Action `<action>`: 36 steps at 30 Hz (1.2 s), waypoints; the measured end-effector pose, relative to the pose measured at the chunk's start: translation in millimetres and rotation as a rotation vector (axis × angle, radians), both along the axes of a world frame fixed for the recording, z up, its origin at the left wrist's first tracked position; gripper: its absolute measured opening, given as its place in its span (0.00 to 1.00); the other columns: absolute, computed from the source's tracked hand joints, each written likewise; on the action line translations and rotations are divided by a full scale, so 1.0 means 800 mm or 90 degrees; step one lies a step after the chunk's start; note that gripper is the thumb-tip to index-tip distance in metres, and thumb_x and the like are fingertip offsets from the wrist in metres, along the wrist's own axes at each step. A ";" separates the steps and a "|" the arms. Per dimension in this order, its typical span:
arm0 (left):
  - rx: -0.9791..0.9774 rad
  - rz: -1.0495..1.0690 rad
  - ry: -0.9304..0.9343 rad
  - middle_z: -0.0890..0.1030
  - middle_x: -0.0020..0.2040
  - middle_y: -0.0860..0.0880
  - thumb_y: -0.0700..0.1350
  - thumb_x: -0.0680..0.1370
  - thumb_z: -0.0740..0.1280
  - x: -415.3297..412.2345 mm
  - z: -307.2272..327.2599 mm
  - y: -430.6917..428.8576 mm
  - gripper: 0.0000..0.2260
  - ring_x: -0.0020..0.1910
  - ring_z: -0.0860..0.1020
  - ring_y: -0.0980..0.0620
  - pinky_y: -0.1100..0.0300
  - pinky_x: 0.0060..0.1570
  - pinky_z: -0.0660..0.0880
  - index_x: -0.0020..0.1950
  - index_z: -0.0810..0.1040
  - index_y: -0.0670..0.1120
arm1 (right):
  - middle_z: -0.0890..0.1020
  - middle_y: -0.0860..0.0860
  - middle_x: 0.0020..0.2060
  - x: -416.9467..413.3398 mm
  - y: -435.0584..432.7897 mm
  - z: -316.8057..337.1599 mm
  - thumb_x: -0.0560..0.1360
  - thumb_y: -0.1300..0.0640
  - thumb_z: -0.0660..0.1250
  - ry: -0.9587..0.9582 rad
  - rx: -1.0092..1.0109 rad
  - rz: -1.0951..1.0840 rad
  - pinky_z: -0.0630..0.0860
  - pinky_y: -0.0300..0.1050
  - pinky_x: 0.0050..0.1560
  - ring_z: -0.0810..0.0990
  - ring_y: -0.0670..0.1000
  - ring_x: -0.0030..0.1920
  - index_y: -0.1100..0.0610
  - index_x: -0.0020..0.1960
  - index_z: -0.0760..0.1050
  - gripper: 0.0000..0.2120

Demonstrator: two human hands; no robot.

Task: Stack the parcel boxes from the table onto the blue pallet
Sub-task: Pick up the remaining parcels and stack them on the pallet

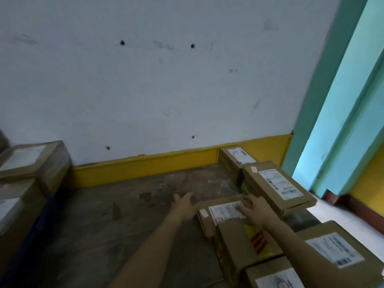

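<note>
We reach for the flat parcel box (pixel 222 212) on the surface (pixel 135 215). Our right hand (pixel 254 210) rests on its label and our left hand (pixel 184 203) hovers beside it, both with fingers (pixel 248 201) apart. It's stiff cardboard and probably light, so we'd grip the opposite long edges.

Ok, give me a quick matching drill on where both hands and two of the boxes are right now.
1 left hand
2 right hand
3 red-striped box
4 box stack

a far left of the view
b resting on top of the flat box
c fingers spread, just left of the flat box
d just nearer the camera than the flat box

Pairs: 1-c, 2-b, 3-d, 4-a
</note>
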State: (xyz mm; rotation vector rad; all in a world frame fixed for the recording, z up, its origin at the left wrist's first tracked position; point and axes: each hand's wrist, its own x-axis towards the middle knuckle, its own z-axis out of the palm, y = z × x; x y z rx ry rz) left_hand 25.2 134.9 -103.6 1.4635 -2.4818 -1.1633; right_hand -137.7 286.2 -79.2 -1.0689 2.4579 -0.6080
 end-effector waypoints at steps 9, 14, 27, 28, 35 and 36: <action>0.068 -0.013 -0.097 0.49 0.76 0.39 0.50 0.79 0.58 -0.068 -0.069 -0.017 0.24 0.75 0.49 0.36 0.45 0.72 0.55 0.75 0.58 0.52 | 0.80 0.51 0.55 -0.080 -0.062 -0.065 0.77 0.50 0.61 -0.061 0.186 0.072 0.77 0.41 0.47 0.79 0.47 0.47 0.52 0.59 0.72 0.12; 0.046 0.016 -0.123 0.47 0.76 0.38 0.50 0.81 0.54 -0.075 -0.088 -0.019 0.22 0.75 0.50 0.36 0.45 0.72 0.55 0.75 0.58 0.52 | 0.79 0.51 0.53 -0.090 -0.081 -0.082 0.77 0.51 0.61 -0.013 0.286 0.106 0.76 0.44 0.54 0.78 0.49 0.52 0.52 0.56 0.73 0.10; -0.080 0.088 -0.148 0.57 0.73 0.40 0.55 0.82 0.47 -0.072 -0.108 -0.029 0.23 0.71 0.60 0.40 0.46 0.68 0.63 0.76 0.49 0.54 | 0.52 0.58 0.72 -0.090 -0.110 -0.105 0.76 0.49 0.61 -0.066 0.201 0.106 0.69 0.50 0.61 0.63 0.60 0.68 0.53 0.72 0.59 0.26; -0.079 0.097 -0.125 0.58 0.73 0.39 0.54 0.82 0.48 -0.074 -0.109 -0.027 0.23 0.71 0.61 0.40 0.47 0.68 0.64 0.76 0.49 0.53 | 0.51 0.58 0.72 -0.090 -0.110 -0.107 0.76 0.48 0.61 -0.072 0.196 0.102 0.68 0.50 0.61 0.62 0.60 0.68 0.53 0.72 0.59 0.26; -0.036 0.244 0.098 0.62 0.69 0.41 0.51 0.81 0.56 -0.084 -0.086 -0.018 0.19 0.64 0.69 0.43 0.55 0.57 0.71 0.71 0.63 0.48 | 0.55 0.58 0.72 -0.081 -0.107 -0.101 0.75 0.43 0.61 -0.050 0.096 0.085 0.62 0.57 0.67 0.55 0.62 0.71 0.48 0.72 0.58 0.29; -0.047 0.251 0.109 0.63 0.68 0.40 0.51 0.80 0.57 -0.081 -0.077 -0.021 0.19 0.64 0.69 0.42 0.53 0.59 0.71 0.71 0.63 0.49 | 0.54 0.57 0.72 -0.076 -0.108 -0.096 0.74 0.42 0.61 -0.037 0.070 0.083 0.61 0.58 0.67 0.54 0.62 0.71 0.47 0.73 0.57 0.30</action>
